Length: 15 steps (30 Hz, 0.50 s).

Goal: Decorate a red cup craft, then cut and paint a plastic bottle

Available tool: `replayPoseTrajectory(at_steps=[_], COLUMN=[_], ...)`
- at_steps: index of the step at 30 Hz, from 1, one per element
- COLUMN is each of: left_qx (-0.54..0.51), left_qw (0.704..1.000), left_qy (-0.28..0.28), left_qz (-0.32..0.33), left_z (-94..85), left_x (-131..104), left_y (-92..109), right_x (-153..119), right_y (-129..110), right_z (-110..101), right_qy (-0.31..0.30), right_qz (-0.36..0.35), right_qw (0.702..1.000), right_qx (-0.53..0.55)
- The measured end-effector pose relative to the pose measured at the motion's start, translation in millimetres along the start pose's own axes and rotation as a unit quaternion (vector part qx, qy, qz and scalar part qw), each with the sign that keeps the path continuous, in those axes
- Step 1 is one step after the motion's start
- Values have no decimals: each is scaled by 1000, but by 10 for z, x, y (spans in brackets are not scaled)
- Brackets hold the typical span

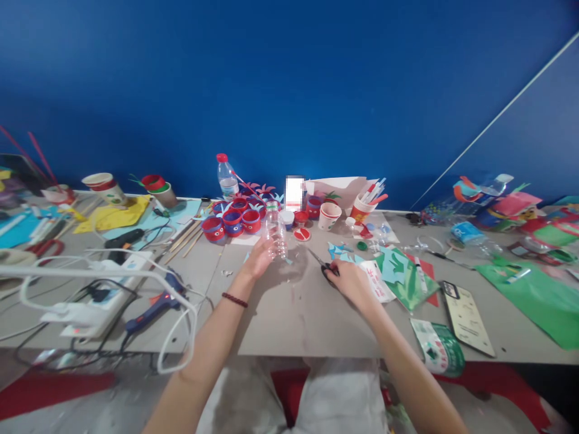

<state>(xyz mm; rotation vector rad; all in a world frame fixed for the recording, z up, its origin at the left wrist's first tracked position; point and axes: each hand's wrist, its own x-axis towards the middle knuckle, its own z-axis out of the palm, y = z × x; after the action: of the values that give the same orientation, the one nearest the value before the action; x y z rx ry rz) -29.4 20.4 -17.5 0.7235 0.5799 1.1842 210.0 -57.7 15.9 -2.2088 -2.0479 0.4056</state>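
My left hand, with a braided bracelet at the wrist, is wrapped round a clear plastic bottle. The bottle stands nearly upright at the middle of the table and looks empty. My right hand is closed on the black handles of a pair of scissors, whose blades point toward the bottle. Just beyond the bottle are small red and blue cups with eyes stuck on them. A red disc lies to the bottle's right. Light blue paper scraps lie beyond the scissors.
At left are a blue glue gun, a white power strip and looping cables. A paper cup of markers stands at the back. Green paper, a phone and a torn label lie at right. A blue wall rises behind.
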Motion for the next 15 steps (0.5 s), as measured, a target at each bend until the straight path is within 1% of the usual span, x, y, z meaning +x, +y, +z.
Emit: replayPoseTrajectory(at_steps=[2, 4, 5, 7, 9, 10, 11, 12, 15], left_qx=[30, 57, 71, 99, 126, 136, 144, 150, 163], left_qw=[999, 998, 997, 994, 992, 990, 989, 988, 986], left_qy=[10, 22, 28, 31, 23, 17, 12, 7, 3], left_qz=[13, 17, 17, 18, 18, 19, 20, 19, 17], left_z=[16, 23, 22, 15, 3, -2, -8, -12, -21], left_x=[-1, 10, 19, 40, 53, 56, 55, 53, 53], left_y=[6, 3, -3, -23, -53, -70, -87, -104, -148], right_x=[82, 196, 258, 369, 439, 453, 454, 444, 384], right_y=[66, 128, 145, 142, 100, 75, 55, 41, 44], right_z=[-21, -5, 16, 73, 137, 168, 197, 221, 267], right_qy=[22, 42, 45, 36, 24, 19, 13, 2, -37], right_qz=[-5, -26, -40, -65, -75, -75, -73, -70, -74], right_qw=[996, 979, 962, 917, 871, 855, 844, 840, 849], right_qx=[82, 200, 266, 391, 484, 513, 531, 539, 522])
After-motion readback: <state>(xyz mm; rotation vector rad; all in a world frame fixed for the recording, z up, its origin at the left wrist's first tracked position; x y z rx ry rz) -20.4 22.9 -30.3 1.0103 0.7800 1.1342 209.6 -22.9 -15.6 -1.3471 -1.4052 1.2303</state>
